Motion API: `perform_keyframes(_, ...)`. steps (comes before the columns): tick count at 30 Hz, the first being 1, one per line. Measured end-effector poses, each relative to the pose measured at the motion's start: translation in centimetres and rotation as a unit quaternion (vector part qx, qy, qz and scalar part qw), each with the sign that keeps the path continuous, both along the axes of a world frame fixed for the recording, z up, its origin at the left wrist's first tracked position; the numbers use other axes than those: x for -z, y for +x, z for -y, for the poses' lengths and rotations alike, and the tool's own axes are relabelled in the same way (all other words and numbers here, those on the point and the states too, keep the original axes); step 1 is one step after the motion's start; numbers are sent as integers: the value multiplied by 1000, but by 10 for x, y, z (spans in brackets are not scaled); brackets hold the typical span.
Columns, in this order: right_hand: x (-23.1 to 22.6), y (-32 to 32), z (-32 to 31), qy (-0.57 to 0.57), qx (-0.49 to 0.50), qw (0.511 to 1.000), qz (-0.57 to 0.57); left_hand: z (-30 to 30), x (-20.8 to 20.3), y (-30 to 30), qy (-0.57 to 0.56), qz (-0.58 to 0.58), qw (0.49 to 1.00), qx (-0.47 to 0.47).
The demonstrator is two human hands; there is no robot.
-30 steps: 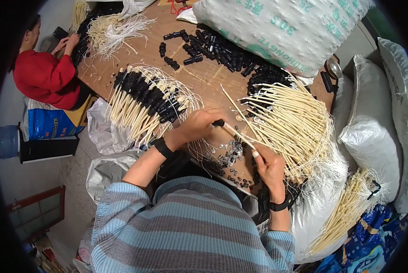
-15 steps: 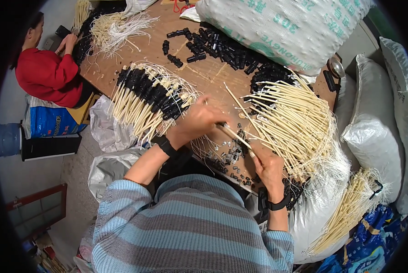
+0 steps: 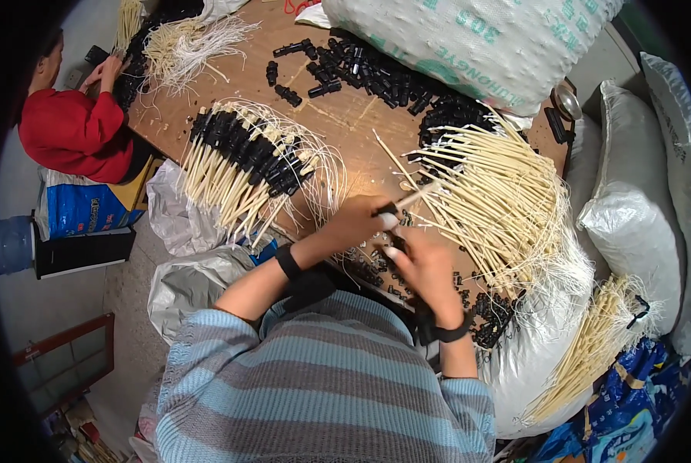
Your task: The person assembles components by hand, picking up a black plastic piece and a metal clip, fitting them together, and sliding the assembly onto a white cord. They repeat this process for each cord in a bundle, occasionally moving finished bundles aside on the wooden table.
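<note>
My left hand (image 3: 361,221) is closed round a black plastic connector (image 3: 385,209). A cream sleeved wire (image 3: 419,195) sticks out of that connector toward the upper right. Just below it, my right hand (image 3: 426,266) has its fingers bent in close to the left fingertips; it is partly blurred, and what it pinches is hidden. Left of my hands lies a row of cream sleeved wires with black connectors (image 3: 245,150) on their ends. To the right is a big heap of loose cream sleeved wires (image 3: 500,208). Small dark parts (image 3: 372,270) are scattered under my hands along the table edge.
Black connectors (image 3: 369,73) lie piled at the back of the wooden table (image 3: 345,127), before a large white woven sack (image 3: 469,46). More white sacks (image 3: 631,177) stand at the right. A person in red (image 3: 75,135) works at the far left.
My right hand has come off the far end of the cream wire and moved left and up to my left hand. The wire now points up and right. My left hand has shifted slightly.
</note>
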State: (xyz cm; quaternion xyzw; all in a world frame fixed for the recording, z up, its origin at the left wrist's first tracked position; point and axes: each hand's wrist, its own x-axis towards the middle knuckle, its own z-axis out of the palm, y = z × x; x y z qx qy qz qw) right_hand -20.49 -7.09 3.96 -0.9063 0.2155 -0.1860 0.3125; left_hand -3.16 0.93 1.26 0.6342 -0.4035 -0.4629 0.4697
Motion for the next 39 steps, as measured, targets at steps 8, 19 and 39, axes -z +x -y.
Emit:
perform_keyframes(8,10,-1,-5,25,62,998,7,-4,-8,1,-2,200,980,12)
perform_keyframes(19,13,2,0,0,131,989,68,-7,8,3,-91,339,935,43)
perform_keyframes(39,14,-1,-7,8,49,999,-16,-5,-12,9,-188,218,957,48)
